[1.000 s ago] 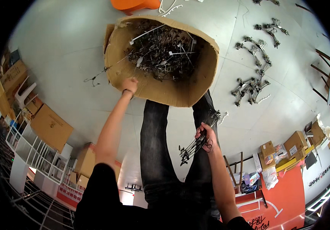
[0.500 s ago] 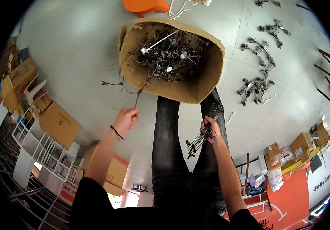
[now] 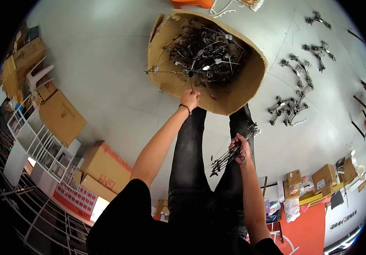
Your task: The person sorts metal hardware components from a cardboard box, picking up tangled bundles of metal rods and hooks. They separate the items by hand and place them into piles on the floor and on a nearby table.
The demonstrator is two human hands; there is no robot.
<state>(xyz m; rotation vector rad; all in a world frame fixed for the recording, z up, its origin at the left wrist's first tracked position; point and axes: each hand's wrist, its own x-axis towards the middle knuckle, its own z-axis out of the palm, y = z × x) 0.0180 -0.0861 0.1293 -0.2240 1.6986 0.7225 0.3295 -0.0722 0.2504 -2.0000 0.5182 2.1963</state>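
A large open cardboard box [image 3: 159, 80] stands on the floor before my legs, with a tangle of dark metal clip hangers [image 3: 208, 46] inside. My left hand [image 3: 190, 98] is closed at its near rim, gripping a thin metal hanger [image 3: 192, 83] whose far end merges with the tangle. Over my right thigh, my right hand [image 3: 241, 148] is wrapped round a bundle of metal clip hangers [image 3: 225, 163]. The bundle slants from lower left to upper right, with clips at its ends.
Several bundles of hangers [image 3: 289, 108] lie on the grey floor to the right. An orange seat [image 3: 193, 3] is beyond the box. White shelving [image 3: 42, 136] and cartons [image 3: 63, 117] stand at left; more boxes [image 3: 324, 178] and a red mat [image 3: 304, 229] are at lower right.
My left hand has moved right and forward to the box's near rim, carrying the hanger from beside the box to over its opening. My right hand still grips the bundle.
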